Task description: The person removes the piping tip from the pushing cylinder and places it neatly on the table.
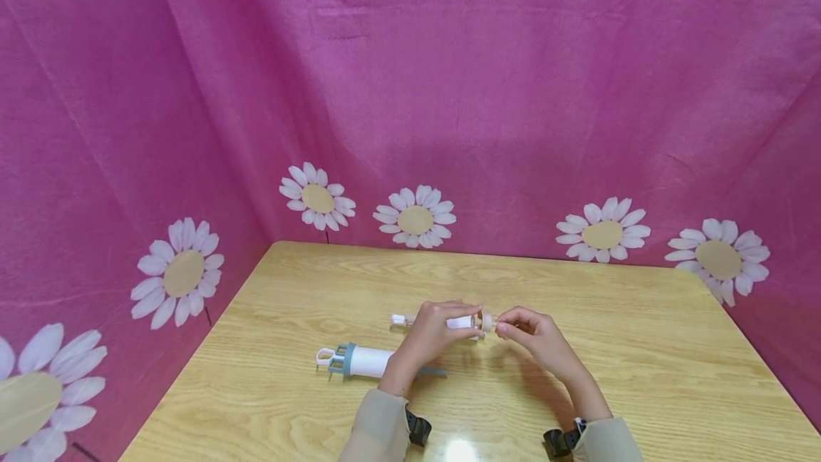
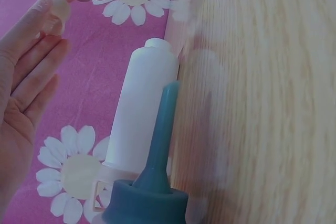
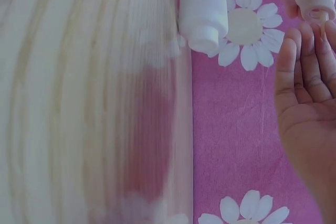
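My left hand [image 1: 432,330] pinches a small pale cream cap [image 1: 486,320] between thumb and fingers. A thin pale spout [image 3: 323,22] points from the cap towards my right hand [image 1: 535,337], whose thumb and fingertips pinch its end. Behind my left hand lies a white barrel [image 1: 460,322] with a short neck and a pale pink collar, partly hidden in the head view. Its white handle [image 1: 399,319] shows left of the hand. Nearer, partly behind my left wrist, lies a second syringe-like tool with a white barrel [image 1: 370,362], teal collar [image 1: 348,359] and teal nozzle [image 1: 432,371].
Both tools lie on a wood-grain table [image 1: 308,419]. Pink cloth [image 1: 487,91] with daisies and lettering hangs behind the table and along its left side. A bright light reflection [image 1: 460,450] shows at the front edge.
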A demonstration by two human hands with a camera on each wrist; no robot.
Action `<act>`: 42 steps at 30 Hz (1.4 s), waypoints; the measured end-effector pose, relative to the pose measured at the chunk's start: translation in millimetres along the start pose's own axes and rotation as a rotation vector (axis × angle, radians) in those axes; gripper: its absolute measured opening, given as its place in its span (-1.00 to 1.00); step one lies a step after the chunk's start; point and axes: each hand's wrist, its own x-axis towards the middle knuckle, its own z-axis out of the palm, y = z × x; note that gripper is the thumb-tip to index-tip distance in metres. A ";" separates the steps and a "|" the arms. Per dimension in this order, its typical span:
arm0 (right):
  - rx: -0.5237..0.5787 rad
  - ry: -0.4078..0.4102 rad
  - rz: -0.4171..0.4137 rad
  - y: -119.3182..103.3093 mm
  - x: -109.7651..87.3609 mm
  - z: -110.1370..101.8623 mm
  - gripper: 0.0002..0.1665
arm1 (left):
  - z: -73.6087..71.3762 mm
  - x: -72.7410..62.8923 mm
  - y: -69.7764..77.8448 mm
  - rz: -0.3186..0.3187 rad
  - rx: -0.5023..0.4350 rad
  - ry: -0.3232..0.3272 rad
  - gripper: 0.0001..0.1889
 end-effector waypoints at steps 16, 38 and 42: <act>0.006 0.098 -0.001 -11.8 7.7 19.9 -0.65 | 2.0 2.5 2.3 0.007 0.020 0.062 -0.58; 0.057 0.146 -0.032 -4.3 1.1 3.4 -0.57 | -0.5 -6.7 -10.7 -0.140 -0.177 0.139 -0.84; 0.039 0.149 -0.011 -4.4 -1.0 1.5 -0.56 | 0.6 -8.6 -12.8 -0.157 -0.181 0.157 -0.83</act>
